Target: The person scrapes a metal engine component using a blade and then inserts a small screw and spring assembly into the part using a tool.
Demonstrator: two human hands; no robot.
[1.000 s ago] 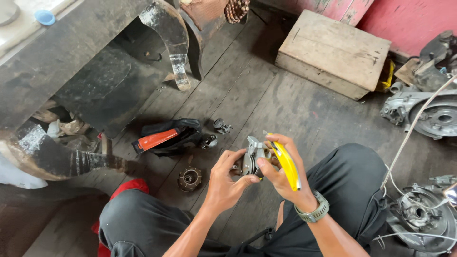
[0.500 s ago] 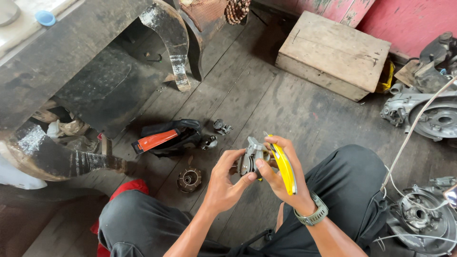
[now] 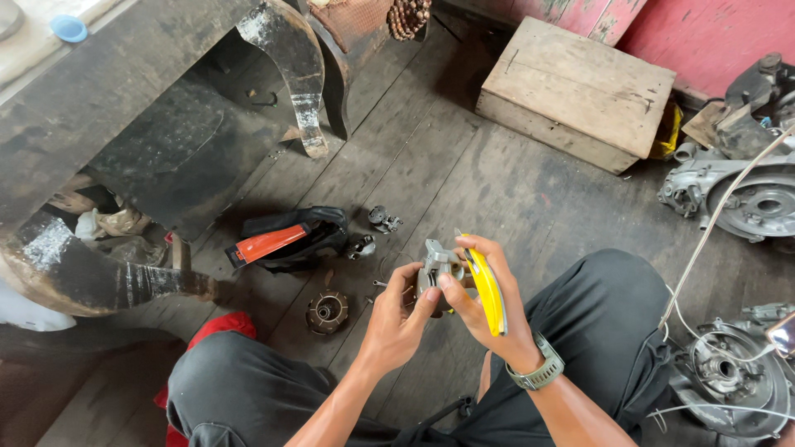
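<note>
I sit on a dark plank floor with my knees apart. Both hands hold a small grey metal part above the floor between my legs. My left hand pinches the part from below with thumb and fingers. My right hand, with a grey watch on its wrist, grips the part from the right and also clamps a yellow-handled tool against its palm.
A black pouch with an orange tool lies on the floor, with small metal pieces and a round rusty part nearby. A wooden box stands behind. Engine casings and a hub with cables lie right. Dark curved furniture stands left.
The hands have turned the grey part slightly; my left fingers have shifted their pinch on it. Nothing else has moved.
</note>
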